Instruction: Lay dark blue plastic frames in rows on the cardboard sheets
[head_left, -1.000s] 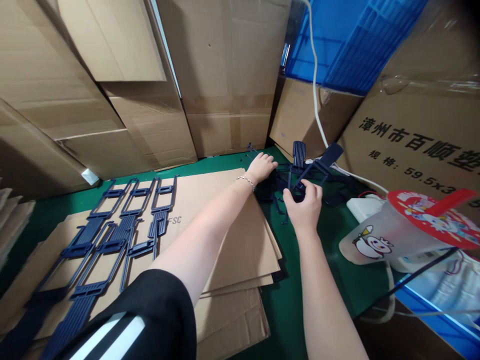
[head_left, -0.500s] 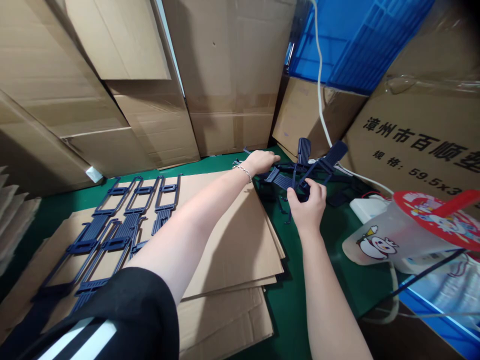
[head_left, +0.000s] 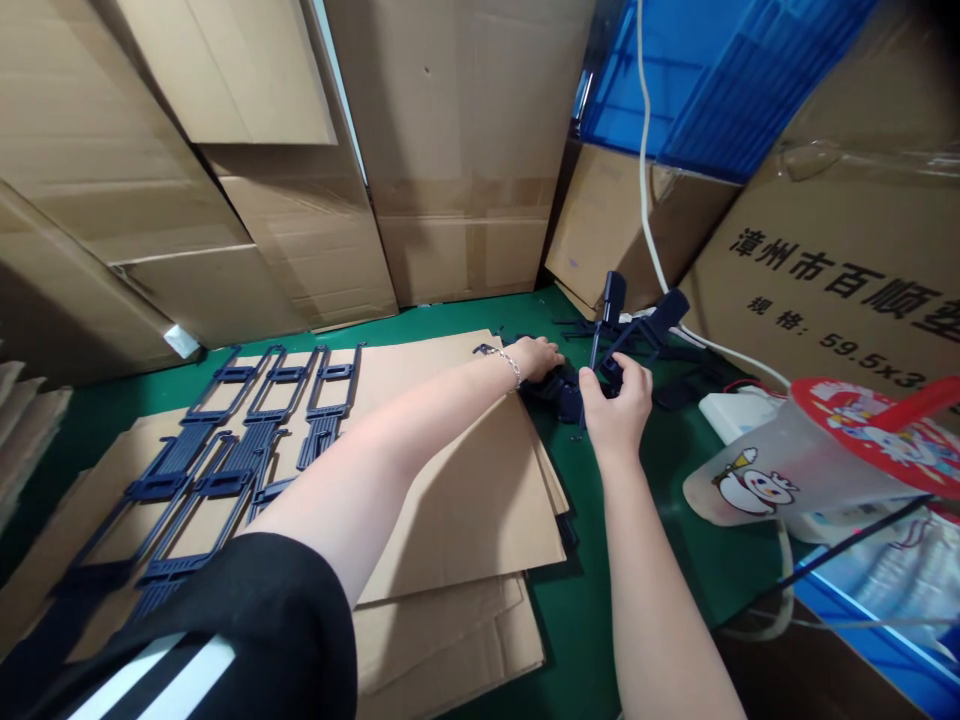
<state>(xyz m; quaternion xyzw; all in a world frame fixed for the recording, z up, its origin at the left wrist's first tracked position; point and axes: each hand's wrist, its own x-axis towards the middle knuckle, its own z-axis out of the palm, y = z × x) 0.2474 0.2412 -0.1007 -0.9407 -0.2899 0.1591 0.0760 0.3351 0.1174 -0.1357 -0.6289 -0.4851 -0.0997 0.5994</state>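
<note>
My right hand (head_left: 619, 408) is closed, thumb and fingers pinched around dark blue plastic parts with paddle-shaped ends (head_left: 613, 294) that stick up past the fingers. How many separate pieces it grips is hard to tell. To its left, my left hand (head_left: 536, 358), with a chain bracelet at the wrist, reaches over a heap of dark plastic parts (head_left: 566, 400). Its fingers are slightly apart and lie on the heap, while the thumb is hidden. Several long dark blue plastic frames (head_left: 238, 483) lie in rows on cardboard sheets (head_left: 465, 490), partly covered by my left arm.
A plastic cup (head_left: 739, 480) with a red lid stands right of my right hand, near a white box (head_left: 739, 415). A white cable (head_left: 646, 200) hangs behind. Cardboard boxes (head_left: 465, 180) line the back, and a blue crate (head_left: 697, 90) rests on one.
My left hand has come down and slightly right onto the heap. The parts in my right hand have turned a little, and the hand itself has hardly moved.
</note>
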